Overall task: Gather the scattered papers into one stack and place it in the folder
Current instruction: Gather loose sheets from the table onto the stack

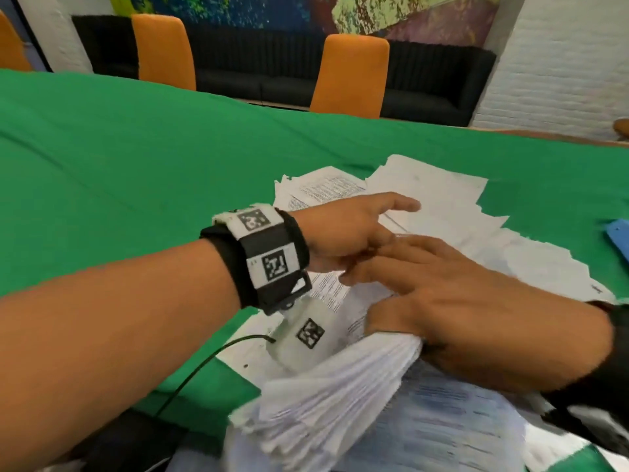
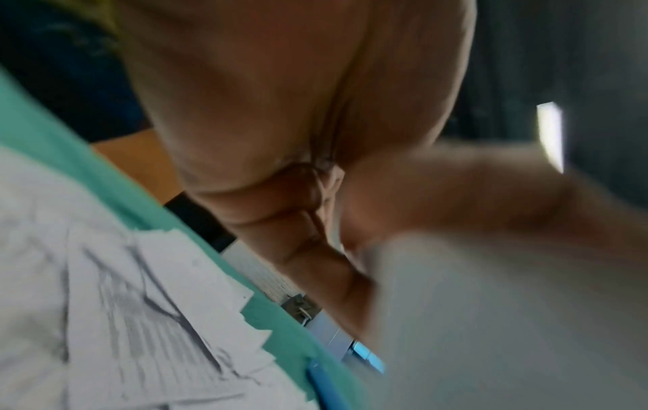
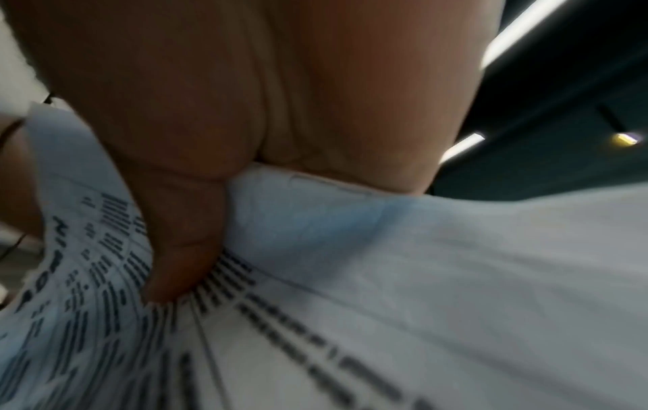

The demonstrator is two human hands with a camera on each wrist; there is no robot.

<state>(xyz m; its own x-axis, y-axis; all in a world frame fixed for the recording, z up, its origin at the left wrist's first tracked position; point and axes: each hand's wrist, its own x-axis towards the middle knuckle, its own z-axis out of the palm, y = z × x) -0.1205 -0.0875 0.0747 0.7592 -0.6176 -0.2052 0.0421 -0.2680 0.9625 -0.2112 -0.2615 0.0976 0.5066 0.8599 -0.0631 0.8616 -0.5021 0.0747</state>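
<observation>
Left hand [image 1: 343, 233] reaching forward with index finger extended, right hand [image 1: 452, 301] crossed beneath it, thumb and fingers [image 3: 182, 249] clamped closed.

Matt green cloth [image 1: 136, 158] covers table, faintly creased. Scattered papers [image 1: 439, 202] thin white printed sheets, edges ragged, uneven. Gripped stack [image 1: 326, 403] same matt paper, fanned layers. Blue folder [image 1: 618, 235] smooth, plastic-looking. Wrist band [image 1: 269, 257] black fabric with matt white tag plates. Chair backs [image 1: 350, 76] orange upholstery.
</observation>
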